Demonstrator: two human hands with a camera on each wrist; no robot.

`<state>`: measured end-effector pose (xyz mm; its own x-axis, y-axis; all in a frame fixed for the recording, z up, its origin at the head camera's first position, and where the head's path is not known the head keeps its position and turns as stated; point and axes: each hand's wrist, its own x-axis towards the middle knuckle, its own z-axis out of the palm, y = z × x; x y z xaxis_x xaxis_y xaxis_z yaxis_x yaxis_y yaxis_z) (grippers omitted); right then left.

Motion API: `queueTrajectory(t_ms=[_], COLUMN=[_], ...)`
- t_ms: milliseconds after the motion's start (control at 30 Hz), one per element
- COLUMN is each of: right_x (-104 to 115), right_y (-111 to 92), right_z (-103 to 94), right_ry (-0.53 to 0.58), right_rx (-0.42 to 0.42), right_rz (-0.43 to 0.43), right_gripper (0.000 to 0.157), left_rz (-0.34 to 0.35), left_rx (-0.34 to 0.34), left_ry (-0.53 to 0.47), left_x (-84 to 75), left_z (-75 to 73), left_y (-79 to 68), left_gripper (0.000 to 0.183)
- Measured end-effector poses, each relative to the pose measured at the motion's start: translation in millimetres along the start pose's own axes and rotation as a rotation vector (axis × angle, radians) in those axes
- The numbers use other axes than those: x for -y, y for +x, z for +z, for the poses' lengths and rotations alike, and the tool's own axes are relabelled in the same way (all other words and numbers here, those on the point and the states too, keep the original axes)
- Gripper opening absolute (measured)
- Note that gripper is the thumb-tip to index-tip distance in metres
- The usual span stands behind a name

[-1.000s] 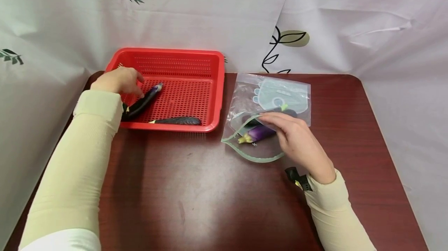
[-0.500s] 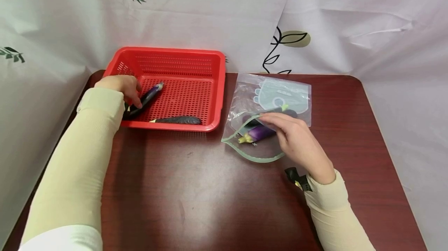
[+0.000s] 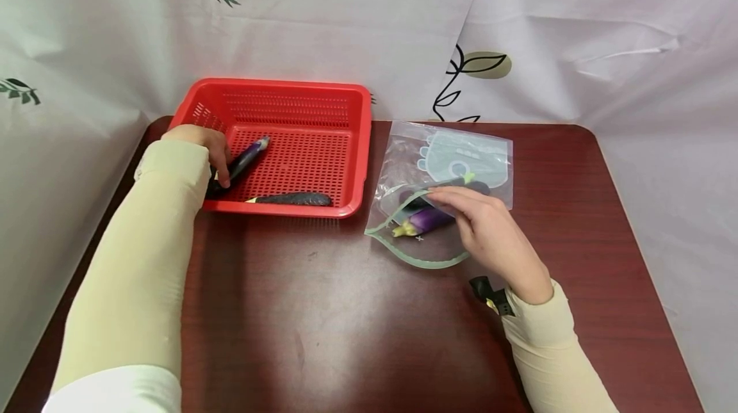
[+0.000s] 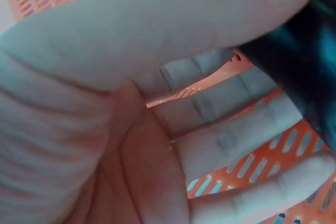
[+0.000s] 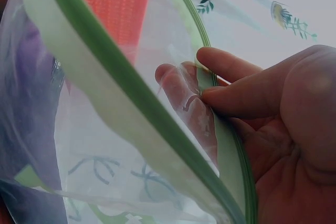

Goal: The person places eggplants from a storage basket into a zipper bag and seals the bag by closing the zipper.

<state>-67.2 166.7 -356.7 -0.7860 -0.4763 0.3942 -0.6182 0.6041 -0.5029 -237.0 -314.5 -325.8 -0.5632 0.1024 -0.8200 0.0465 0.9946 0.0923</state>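
Note:
My left hand [image 3: 202,142] reaches into the left side of a red plastic basket [image 3: 360,144]. Its thumb and fingers hold a dark, glossy eggplant [image 4: 302,59], partly hidden by the hand. A purple-black eggplant [image 3: 248,158] slants across the basket floor at those fingers; whether it is the held one I cannot tell. Along the front wall lies another dark eggplant [image 3: 296,198]. On the right, my right hand [image 3: 490,230] pinches the green zip edge of a clear zip bag [image 5: 121,87], keeping its mouth apart. Inside are a purple eggplant [image 3: 425,219] and a darker one with a green stem [image 3: 469,177].
The brown wooden table [image 3: 323,310] carries the basket at the back left and the bag at the back right. White patterned cloth [image 3: 403,29] hangs behind and along both sides. A black strap [image 3: 490,294] sits at the right wrist.
My left hand has gone lower into the basket and slightly right, its fingers closing on an eggplant. The right hand and the bag stay where they were.

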Motion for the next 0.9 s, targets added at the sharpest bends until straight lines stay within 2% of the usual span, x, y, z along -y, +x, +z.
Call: queueTrajectory(t_ms=[133,300,533,633,767,900], right_x=[0.1,0.0,0.2,0.3,0.2,-0.1], right_y=[-0.2,-0.4,-0.7,-0.6,-0.9,-1.3], right_z=[-0.3,-0.5,0.0,-0.3,-0.5,-0.5], right_ry=[0.002,0.009,0.016,0.012,0.013,0.015], right_rx=[-0.002,-0.004,-0.009,-0.009,-0.007,-0.005], right_rz=[-0.002,-0.005,-0.011,-0.012,-0.010,-0.009], right_gripper=[0.039,0.039,0.040,0.040,0.039,0.039], left_rz=[0.006,0.005,-0.030,-0.098,-0.145,-0.126], left_rx=[0.028,0.053,0.034,0.019,0.010,0.003], left_ry=[0.034,0.074,0.092,0.046,0.023,0.068], left_x=[-1.8,-2.3,2.7,8.8,12.3,5.3], left_z=[-1.0,-0.6,-0.2,-1.1,-1.1,-1.7], left_y=[0.9,4.8,7.2,14.2,18.6,11.7], left_gripper=[0.029,0.027,0.039,0.048,0.051,0.044])
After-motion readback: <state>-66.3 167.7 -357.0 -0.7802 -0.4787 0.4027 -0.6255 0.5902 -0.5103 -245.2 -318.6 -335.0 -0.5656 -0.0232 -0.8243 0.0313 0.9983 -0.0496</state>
